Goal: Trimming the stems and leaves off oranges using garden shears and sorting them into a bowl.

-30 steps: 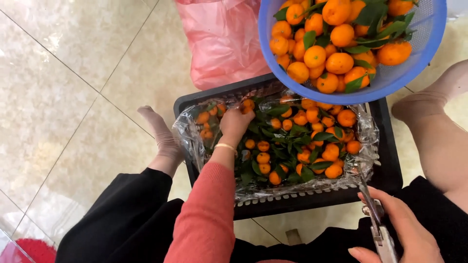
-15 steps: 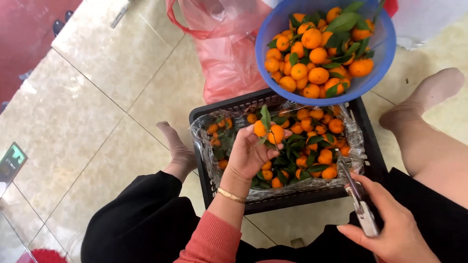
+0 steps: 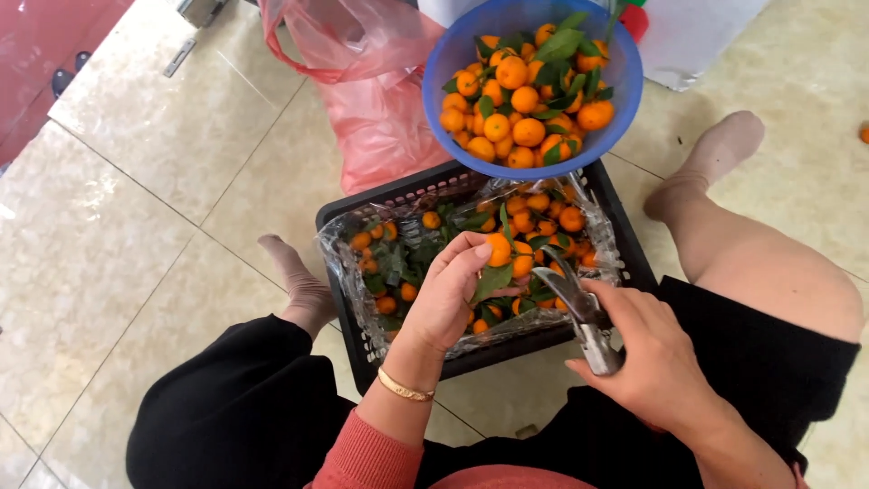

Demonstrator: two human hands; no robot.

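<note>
Tangerine point(image 3: 499, 248), small, orange, glossy, green leaves attached

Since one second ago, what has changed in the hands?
The left hand came up out of the black crate, now holding a leafy tangerine. The right hand brought the shears toward it. The blue basket stayed put.

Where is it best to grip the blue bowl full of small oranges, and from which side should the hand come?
Grip the blue bowl by its rim, probably from the right, floor side. It is heaped with small oranges, so nothing inside gives a hold. It rests on the far edge of the black crate, which blocks the near side, and the pink bag crowds its left.
</note>
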